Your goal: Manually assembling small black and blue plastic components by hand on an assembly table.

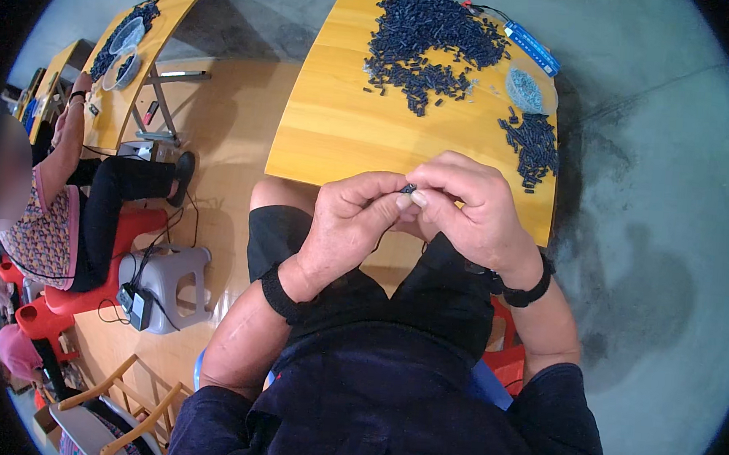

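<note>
Just past the near edge of the yellow table [320, 131], over my lap, my left hand [341, 219] and my right hand [482, 209] meet fingertip to fingertip. Both pinch a small black plastic piece [409, 188] between thumb and forefinger; its details are mostly covered by the fingers. A large heap of short black cylindrical pieces [429, 29] spreads over the far part of the table. To its right is a clear plastic tub [526, 92] of tiny pale-blue parts. Nearer on the right lies a smaller heap of black pieces [532, 148].
A blue box-shaped device [532, 50] with a cable lies at the table's far right edge. On the left, another person [53, 206] sits at a second yellow table [177, 11] bearing tubs. A grey stool [162, 285] with cables and a wooden chair [141, 406] stand on the left.
</note>
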Tool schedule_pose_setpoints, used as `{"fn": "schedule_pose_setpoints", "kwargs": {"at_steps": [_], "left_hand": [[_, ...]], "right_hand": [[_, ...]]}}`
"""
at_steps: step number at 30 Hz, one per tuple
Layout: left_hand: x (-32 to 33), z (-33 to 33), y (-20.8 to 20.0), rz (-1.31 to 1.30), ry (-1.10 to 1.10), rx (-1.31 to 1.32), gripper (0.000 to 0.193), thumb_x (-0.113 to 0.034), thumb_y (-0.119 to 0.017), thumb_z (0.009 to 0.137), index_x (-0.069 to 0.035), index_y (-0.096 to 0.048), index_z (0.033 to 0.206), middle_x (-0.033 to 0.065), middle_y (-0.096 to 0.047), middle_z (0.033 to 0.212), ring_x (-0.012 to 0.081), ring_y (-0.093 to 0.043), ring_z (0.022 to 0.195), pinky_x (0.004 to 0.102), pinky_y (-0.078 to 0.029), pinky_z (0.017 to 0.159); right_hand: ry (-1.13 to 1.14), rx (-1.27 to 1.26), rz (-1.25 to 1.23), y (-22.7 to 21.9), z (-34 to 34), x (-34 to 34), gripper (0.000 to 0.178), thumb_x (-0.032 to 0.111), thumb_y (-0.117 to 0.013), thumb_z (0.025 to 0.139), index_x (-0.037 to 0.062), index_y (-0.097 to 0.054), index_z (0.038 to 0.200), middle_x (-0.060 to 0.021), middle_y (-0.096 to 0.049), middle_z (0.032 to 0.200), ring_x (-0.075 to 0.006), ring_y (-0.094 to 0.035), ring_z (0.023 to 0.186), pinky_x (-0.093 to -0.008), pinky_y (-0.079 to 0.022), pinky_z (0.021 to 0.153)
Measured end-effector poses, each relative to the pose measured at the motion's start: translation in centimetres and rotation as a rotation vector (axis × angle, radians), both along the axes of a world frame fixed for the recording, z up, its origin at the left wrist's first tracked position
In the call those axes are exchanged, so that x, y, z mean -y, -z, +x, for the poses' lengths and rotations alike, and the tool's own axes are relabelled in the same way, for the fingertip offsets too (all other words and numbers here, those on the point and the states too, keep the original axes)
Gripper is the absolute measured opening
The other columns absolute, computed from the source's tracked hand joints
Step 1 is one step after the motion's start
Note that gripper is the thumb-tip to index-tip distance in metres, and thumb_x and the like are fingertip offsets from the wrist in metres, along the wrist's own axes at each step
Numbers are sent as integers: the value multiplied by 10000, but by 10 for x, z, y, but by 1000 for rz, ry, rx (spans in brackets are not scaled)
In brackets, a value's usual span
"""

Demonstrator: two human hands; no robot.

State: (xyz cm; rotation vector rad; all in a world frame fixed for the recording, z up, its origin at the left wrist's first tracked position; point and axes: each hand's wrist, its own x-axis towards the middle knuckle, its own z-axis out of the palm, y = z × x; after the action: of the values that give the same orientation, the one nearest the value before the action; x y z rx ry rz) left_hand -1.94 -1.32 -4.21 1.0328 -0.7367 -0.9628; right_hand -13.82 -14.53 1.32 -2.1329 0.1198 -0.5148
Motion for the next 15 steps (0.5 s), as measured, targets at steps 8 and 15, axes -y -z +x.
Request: {"fn": "schedule_pose_setpoints", "kwargs": {"at_steps": [8,15], "left_hand": [[4,-2,3,-22,-7,6,180,17,-589,909,40,-628,1083,96,-690,927,145,-648,848,272,-535,792],[2,1,-1,-8,-24,16,162,25,-591,905,44,-633,1061,100,-689,918,147,-649,842,270,-537,777]], "right_hand": [[38,27,189,-3,-8,-1,109,-73,-575,854,-40,-609,952,-79,-582,806,-133,-649,688,-241,-523,586],[60,18,135,-3,-3,-3,103,-65,-585,855,-38,-623,947,-80,-583,780,-127,-642,673,-239,-510,573]]}}
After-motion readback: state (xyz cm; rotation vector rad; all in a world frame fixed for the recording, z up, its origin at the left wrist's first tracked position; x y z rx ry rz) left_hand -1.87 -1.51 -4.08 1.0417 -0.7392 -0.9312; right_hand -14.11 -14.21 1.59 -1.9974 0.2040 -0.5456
